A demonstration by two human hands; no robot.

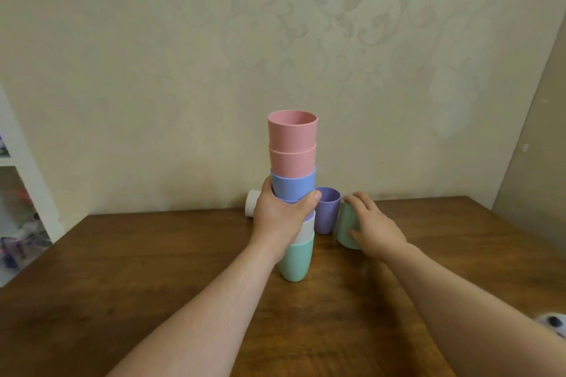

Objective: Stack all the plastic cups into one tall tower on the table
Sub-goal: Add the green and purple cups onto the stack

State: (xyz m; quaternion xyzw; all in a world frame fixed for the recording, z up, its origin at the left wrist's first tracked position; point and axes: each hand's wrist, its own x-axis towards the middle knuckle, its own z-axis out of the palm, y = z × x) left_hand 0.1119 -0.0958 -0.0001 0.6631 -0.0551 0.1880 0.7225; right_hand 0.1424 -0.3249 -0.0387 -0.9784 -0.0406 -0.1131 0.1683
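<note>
A tower of nested cups [293, 162] stands on the wooden table [153, 269], with a green cup [296, 260] at the bottom, then white, purple, blue and two pink cups on top. My left hand [281, 214] is wrapped around the tower's middle. My right hand [372, 225] lies over a loose green cup [346, 228] to the right, fingers curled on its side. A purple cup [327, 211] stands upright between the tower and that green cup. A white cup [252, 202] lies on its side behind my left hand.
The wall rises just behind the cups. A white shelf unit [27, 180] with blurred items stands at the far left. A small white and dark object [552, 322] sits at the table's right edge.
</note>
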